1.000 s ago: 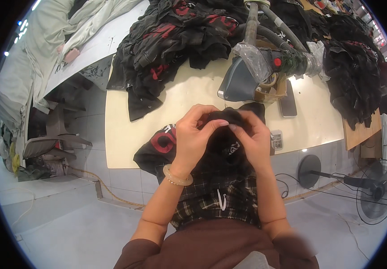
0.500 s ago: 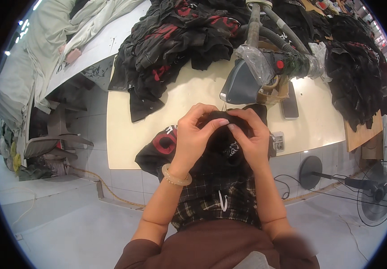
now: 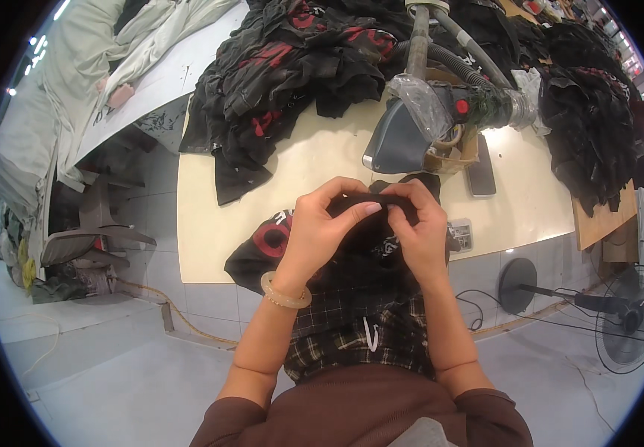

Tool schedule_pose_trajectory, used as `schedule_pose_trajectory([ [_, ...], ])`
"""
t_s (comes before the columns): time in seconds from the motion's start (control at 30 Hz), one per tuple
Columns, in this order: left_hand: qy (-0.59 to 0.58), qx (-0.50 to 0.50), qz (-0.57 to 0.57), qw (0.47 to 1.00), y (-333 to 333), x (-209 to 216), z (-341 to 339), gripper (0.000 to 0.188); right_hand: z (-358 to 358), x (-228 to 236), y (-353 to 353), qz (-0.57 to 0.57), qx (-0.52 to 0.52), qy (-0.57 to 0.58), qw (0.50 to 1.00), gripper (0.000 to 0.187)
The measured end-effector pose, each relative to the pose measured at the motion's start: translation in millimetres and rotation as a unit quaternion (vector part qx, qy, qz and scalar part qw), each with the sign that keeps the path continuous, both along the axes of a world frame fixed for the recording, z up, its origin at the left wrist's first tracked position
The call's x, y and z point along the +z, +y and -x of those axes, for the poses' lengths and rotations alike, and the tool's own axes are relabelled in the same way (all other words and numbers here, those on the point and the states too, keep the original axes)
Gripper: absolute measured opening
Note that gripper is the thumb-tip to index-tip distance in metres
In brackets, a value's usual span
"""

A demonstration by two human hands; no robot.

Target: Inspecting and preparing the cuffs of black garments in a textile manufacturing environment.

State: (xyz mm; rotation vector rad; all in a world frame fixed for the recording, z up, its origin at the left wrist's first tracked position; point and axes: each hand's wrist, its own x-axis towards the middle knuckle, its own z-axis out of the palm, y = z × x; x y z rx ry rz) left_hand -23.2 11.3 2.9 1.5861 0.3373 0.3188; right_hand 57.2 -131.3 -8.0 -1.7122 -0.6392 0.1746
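Observation:
A black garment [image 3: 359,249] with red and white print lies over the table's near edge and my lap. My left hand [image 3: 329,216], with a pale bangle and a beaded bracelet at its wrist, pinches a fold of the cloth between thumb and fingers. Close by on the right, my right hand [image 3: 419,220] pinches the same edge. The cloth is stretched in a short strip between the two thumbs. Just beyond my fingers hangs the dark grey head [image 3: 399,141] of a suction-like arm wrapped in clear plastic.
Heaped black garments [image 3: 285,74] cover the far part of the pale table [image 3: 214,246]; another pile [image 3: 590,112] is at right. A phone-like dark slab [image 3: 481,167], a cardboard box [image 3: 460,153] and a small clear case [image 3: 460,235] are there too. A fan [image 3: 627,320] stands at lower right.
The thumbs have moved slightly apart, and the cloth edge between them now looks drawn straighter. Both hands stay pinched on the garment.

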Motion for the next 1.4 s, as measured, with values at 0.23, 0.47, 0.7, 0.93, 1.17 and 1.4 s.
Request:
schedule_pose_trajectory([
  [0.23, -0.049, 0.052, -0.021, 0.997, -4.7, -5.6, -5.8, 0.014, -1.2, 1.1, 3.2, -0.05, 0.005, 0.013, 0.999, 0.013],
  [0.47, -0.077, 0.109, 0.011, 0.991, -14.7, 3.1, -12.0, 0.012, 5.4, -1.3, 17.1, -0.116, -0.091, 0.053, 0.988, 0.014],
  [0.7, -0.084, 0.162, 0.071, 0.981, -19.1, 4.2, -12.8, 0.011, 11.4, -0.6, 26.1, -0.134, -0.124, 0.075, 0.98, 0.014],
  [0.93, -0.09, 0.172, 0.061, 0.979, -19.2, 4.1, -14.5, 0.011, 10.4, -2.4, 25.4, -0.141, -0.132, 0.053, 0.98, 0.018],
  [1.17, -0.081, 0.167, 0.059, 0.981, -18.6, 2.9, -14.8, 0.011, 8.2, 6.0, 23.3, -0.126, -0.118, 0.071, 0.982, 0.018],
  [1.4, -0.082, 0.177, 0.074, 0.978, -19.5, 4.5, -14.8, 0.013, 6.3, 2.4, 23.8, -0.124, -0.11, 0.069, 0.984, 0.018],
])
